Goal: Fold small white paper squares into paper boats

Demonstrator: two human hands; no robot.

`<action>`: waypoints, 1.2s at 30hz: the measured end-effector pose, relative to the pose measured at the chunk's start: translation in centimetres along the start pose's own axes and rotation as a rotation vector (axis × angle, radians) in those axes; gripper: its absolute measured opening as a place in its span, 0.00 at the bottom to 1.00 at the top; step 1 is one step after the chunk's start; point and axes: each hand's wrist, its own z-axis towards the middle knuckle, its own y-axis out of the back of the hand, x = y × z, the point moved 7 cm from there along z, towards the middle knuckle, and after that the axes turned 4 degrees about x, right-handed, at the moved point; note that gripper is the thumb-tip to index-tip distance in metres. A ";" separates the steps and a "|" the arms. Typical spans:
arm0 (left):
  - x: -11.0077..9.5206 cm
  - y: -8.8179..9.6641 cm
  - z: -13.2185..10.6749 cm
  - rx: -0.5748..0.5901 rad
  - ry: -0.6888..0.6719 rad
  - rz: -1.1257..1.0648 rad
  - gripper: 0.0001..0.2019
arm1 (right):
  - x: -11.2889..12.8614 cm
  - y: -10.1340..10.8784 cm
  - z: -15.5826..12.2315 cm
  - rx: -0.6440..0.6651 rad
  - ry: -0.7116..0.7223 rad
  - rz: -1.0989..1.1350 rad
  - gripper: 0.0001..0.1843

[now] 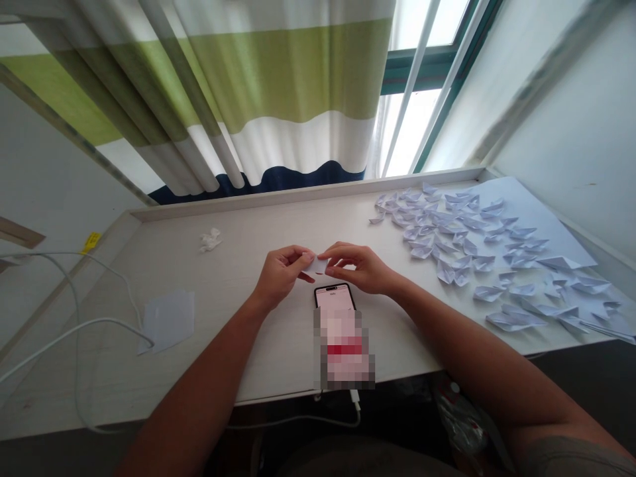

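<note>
Between my two hands is a small folded piece of white paper [317, 266], held a little above the table just beyond the phone. My left hand [284, 270] pinches its left side between thumb and fingers. At the right edge of the paper, my right hand [358, 266] closes thumb and forefinger on it. The exact folds are too small to make out. Many folded paper boats [447, 225] lie spread over the right side of the table, some on a large white sheet [527, 205].
A phone [335, 298], its screen partly blurred, lies at the table's front edge with a charging cable [354, 397] plugged in. Loose paper sheets [169, 321] sit at left beneath white cables [74, 324]. Crumpled tissue [210, 240] lies farther back. A raised rim [298, 195] borders the table.
</note>
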 end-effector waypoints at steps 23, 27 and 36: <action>-0.5 -1.2 -0.7 0.096 0.035 -0.024 0.17 | -0.2 0.6 -0.2 -0.152 -0.033 -0.017 0.13; -0.3 -1.3 -0.6 0.119 0.037 -0.040 0.19 | -0.5 0.8 -0.1 -0.180 -0.087 0.001 0.15; 0.1 -1.0 -0.3 0.015 -0.005 -0.128 0.21 | -0.5 0.9 0.0 -0.221 -0.087 0.108 0.15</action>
